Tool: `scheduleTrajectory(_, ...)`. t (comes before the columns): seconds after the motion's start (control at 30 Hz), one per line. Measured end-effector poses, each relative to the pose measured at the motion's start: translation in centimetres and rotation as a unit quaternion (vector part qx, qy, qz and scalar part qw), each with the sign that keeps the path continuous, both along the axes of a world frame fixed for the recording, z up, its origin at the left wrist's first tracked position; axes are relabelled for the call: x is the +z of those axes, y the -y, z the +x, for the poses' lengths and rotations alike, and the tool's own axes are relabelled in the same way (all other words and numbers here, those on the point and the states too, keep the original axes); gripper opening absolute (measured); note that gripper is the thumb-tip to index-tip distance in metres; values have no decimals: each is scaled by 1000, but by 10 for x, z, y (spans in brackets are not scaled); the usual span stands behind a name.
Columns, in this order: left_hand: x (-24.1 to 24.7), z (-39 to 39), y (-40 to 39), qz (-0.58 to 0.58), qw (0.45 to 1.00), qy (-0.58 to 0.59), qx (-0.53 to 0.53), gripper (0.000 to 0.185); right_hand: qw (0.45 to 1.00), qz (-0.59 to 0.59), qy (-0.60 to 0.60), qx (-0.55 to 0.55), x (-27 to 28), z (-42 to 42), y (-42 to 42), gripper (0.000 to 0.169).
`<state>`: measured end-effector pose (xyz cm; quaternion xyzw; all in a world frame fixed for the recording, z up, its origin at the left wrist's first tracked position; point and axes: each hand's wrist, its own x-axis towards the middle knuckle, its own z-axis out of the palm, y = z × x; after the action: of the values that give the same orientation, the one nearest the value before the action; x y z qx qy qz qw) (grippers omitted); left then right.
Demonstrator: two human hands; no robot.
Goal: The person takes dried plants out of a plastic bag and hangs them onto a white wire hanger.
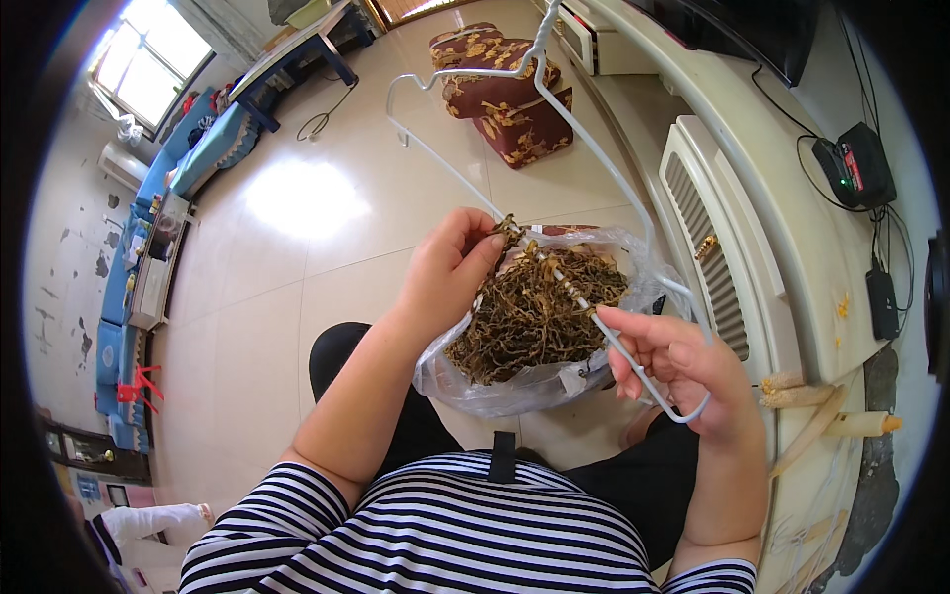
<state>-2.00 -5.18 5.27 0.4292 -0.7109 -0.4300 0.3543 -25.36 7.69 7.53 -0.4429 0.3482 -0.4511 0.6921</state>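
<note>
A white wire clothes hanger (594,141) is held tilted over a clear plastic bag (475,397). Brown, dried, stringy plant strands (534,327) fill the bag, which lies in front of my lap. My left hand (453,275) pinches a small brown strand at the hanger's bottom bar. Several bits of the same strands are wrapped around that bar between my hands. My right hand (683,364) holds the hanger by its near corner, with the index finger extended along the bar.
A stool or chair with a dark red floral cover (512,89) stands beyond the bag. At right runs a long cream cabinet (809,260) with black devices (857,167), cables and corn cobs (794,393). A blue-covered sofa (111,334) and a table (289,52) stand at left.
</note>
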Motion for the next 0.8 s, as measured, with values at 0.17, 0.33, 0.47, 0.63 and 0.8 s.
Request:
scheduleTrajectory(0.17,6,-5,-5,41,995,-78,-43,7,1000,-5,14,1,1,-1,-1,68)
scheduleTrajectory(0.33,-4,-4,-3,-30,995,-91,-36,5,1000,3,14,2,1,1,1,68)
scheduleTrajectory(0.47,1,-3,-5,2,992,-103,-72,6,1000,4,10,1,2,1,1,68)
scheduleTrajectory(0.63,6,0,-7,147,960,-209,-111,11,1000,3,11,-1,3,1,2,68)
scheduleTrajectory(0.8,5,-6,-8,160,958,-221,-87,15,1000,-6,9,1,2,1,4,67)
